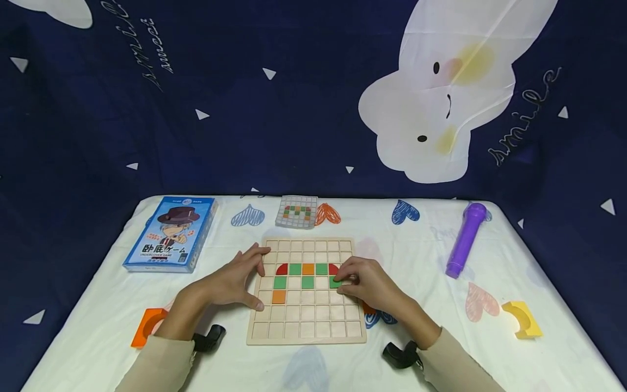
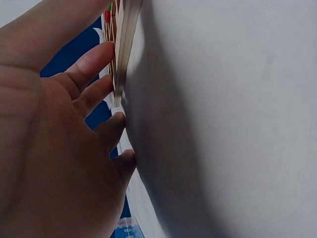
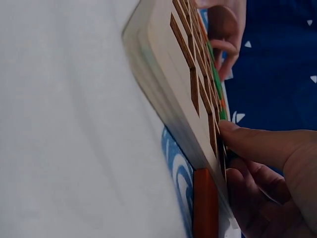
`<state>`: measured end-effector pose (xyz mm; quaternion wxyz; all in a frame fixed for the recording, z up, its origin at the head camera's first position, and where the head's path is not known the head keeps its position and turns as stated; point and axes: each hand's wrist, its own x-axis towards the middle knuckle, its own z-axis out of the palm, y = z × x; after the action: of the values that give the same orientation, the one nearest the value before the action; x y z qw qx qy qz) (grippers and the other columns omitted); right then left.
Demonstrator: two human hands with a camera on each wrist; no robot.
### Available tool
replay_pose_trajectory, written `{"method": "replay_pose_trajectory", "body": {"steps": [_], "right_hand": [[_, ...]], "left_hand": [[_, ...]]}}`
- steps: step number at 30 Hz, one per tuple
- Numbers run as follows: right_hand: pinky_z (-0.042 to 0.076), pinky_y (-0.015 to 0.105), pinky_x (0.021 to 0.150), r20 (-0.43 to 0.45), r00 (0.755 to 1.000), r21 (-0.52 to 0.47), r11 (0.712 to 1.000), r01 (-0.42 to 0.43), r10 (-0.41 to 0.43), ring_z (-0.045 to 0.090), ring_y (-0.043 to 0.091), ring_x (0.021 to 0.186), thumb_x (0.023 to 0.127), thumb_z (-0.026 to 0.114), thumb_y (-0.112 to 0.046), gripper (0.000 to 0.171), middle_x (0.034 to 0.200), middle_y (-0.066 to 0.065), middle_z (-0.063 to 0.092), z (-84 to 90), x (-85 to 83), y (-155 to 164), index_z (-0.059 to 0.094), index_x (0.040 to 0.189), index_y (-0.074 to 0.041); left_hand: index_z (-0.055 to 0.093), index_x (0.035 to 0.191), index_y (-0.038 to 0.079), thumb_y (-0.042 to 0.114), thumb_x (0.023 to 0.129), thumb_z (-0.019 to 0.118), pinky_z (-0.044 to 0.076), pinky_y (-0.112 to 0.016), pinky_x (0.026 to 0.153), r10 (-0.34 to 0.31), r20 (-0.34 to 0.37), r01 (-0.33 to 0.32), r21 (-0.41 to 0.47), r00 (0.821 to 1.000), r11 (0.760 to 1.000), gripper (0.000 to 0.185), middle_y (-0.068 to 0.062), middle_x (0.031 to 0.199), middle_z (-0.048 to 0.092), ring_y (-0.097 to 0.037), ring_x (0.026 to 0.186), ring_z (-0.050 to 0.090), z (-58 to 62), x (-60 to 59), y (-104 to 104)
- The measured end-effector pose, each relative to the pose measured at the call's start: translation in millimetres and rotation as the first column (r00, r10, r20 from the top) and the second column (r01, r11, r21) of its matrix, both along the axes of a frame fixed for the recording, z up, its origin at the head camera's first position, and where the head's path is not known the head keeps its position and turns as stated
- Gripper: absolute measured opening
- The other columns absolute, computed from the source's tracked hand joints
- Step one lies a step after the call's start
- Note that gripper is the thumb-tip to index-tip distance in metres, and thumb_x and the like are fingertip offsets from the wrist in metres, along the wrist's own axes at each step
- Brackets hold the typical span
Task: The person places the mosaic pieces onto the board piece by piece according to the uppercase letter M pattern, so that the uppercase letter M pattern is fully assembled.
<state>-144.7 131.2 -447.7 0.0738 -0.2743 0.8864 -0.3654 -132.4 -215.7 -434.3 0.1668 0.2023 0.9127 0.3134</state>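
A wooden grid board [image 1: 301, 329] lies on the table with coloured tiles in its cells. One row holds a red quarter-round tile [image 1: 282, 269], green and orange tiles, and another red tile; green tiles and an orange tile [image 1: 278, 296] sit below. My left hand [image 1: 227, 280] rests at the board's left edge, fingers spread and thumb lower down. My right hand [image 1: 369, 283] pinches a green tile [image 1: 334, 283] at the right side of the pattern, its fingertips partly covering it. An orange piece [image 3: 205, 203] stands against the board's edge beneath that hand.
Behind the board lies a pattern card [image 1: 296, 212]. A blue game box [image 1: 168, 234] is at the left, a purple microphone-shaped toy [image 1: 465, 239] at the right. An orange arch block [image 1: 148, 326] and a yellow arch block [image 1: 524, 320] lie at either side.
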Motion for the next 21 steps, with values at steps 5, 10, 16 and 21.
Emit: {"method": "replay_pose_trajectory", "body": {"steps": [5, 10, 16, 21], "right_hand": [[0.055, 0.020, 0.080, 0.004, 1.000, -0.004, 1.000, -0.002, 0.002, 0.065, 0.010, 0.095, 0.082, 0.084, -0.012, 0.016, 0.100, -0.006, 0.073, -0.2, -0.4, -0.4, 0.080, 0.097, -0.016], [0.055, 0.020, 0.080, 0.008, 1.000, 0.001, 1.000, -0.003, 0.003, 0.065, 0.010, 0.095, 0.082, 0.084, -0.012, 0.015, 0.100, -0.007, 0.073, -0.3, -0.9, -0.8, 0.080, 0.096, -0.017], [0.055, 0.020, 0.078, 0.025, 1.000, 0.004, 1.000, 0.002, -0.002, 0.064, 0.009, 0.093, 0.082, 0.084, -0.012, 0.015, 0.100, -0.007, 0.072, -1.8, -1.2, -0.3, 0.080, 0.096, -0.017], [0.054, 0.020, 0.079, 0.023, 1.000, 0.006, 1.000, 0.002, -0.002, 0.064, 0.009, 0.094, 0.083, 0.084, -0.014, 0.014, 0.099, -0.007, 0.072, -2.3, -1.1, 0.3, 0.080, 0.096, -0.017]], "left_hand": [[0.053, 0.096, 0.014, 0.033, 0.063, 0.096, 0.005, -0.068, 0.127, 0.003, 0.005, -0.003, 0.005, 1.000, 1.000, 0.057, -0.016, 0.166, 0.031, -0.047, 0.160, 0.008, 0.6, 0.2, 0.4], [0.053, 0.097, 0.014, 0.033, 0.063, 0.096, 0.004, -0.068, 0.128, 0.004, 0.011, -0.004, 0.014, 1.000, 1.000, 0.058, -0.016, 0.166, 0.031, -0.047, 0.160, 0.007, 0.1, 0.3, 0.2], [0.053, 0.097, 0.015, 0.034, 0.063, 0.096, 0.004, -0.068, 0.127, 0.006, 0.010, -0.006, 0.006, 1.000, 1.000, 0.058, -0.015, 0.167, 0.031, -0.046, 0.160, 0.007, -0.5, -0.6, 0.0], [0.053, 0.097, 0.015, 0.035, 0.063, 0.096, 0.005, -0.068, 0.127, 0.004, 0.006, -0.004, 0.004, 1.000, 1.000, 0.059, -0.015, 0.167, 0.031, -0.045, 0.160, 0.007, -1.0, -0.9, -0.4]]}}
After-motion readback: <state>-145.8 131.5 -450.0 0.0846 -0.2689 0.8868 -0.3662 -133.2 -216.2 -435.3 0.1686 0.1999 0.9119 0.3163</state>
